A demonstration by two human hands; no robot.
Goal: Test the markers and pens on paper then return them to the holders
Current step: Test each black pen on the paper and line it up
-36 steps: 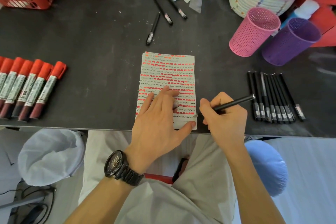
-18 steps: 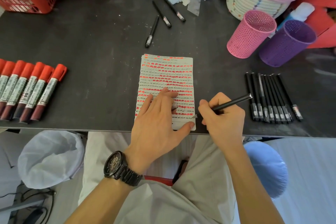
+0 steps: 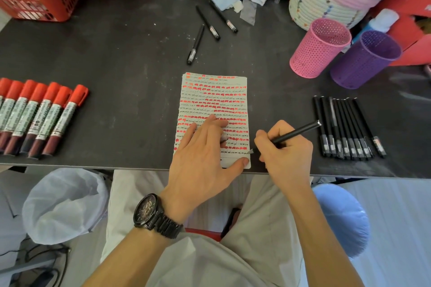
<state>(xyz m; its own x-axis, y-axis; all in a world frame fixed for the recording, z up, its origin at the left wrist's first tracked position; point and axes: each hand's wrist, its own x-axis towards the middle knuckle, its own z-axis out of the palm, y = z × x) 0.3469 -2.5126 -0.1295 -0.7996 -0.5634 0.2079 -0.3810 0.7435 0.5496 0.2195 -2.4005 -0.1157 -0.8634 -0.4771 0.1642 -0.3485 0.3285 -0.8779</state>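
We see the fingers (image 3: 264,138) of the right hand (image 3: 285,150) curled & pinching a black pen (image 3: 300,131) low on its barrel. Its tip touches the paper (image 3: 213,96) at the right edge, nr the lowest written line, & its back end points up-right. The left hand (image 3: 200,156) lies flat on the lower part of the paper w/ fingers spread, thumb (image 3: 241,161) pressing nr the bottom right corner. A small grey thing shows under 1 finger; we cannot tell what it is. The paper lies on the dark table (image 3: 116,53) at its front edge, filled w/ rows of red & black marks. Just right of the right hand lies a row of black pens (image 3: 345,128), side by side. Behind them stand the pink holder (image 3: 319,51) & the purple holder (image 3: 366,63), close together. 3 more pens (image 3: 197,44) lie behind the paper. At far left lies a row of red-capped markers (image 3: 46,119).
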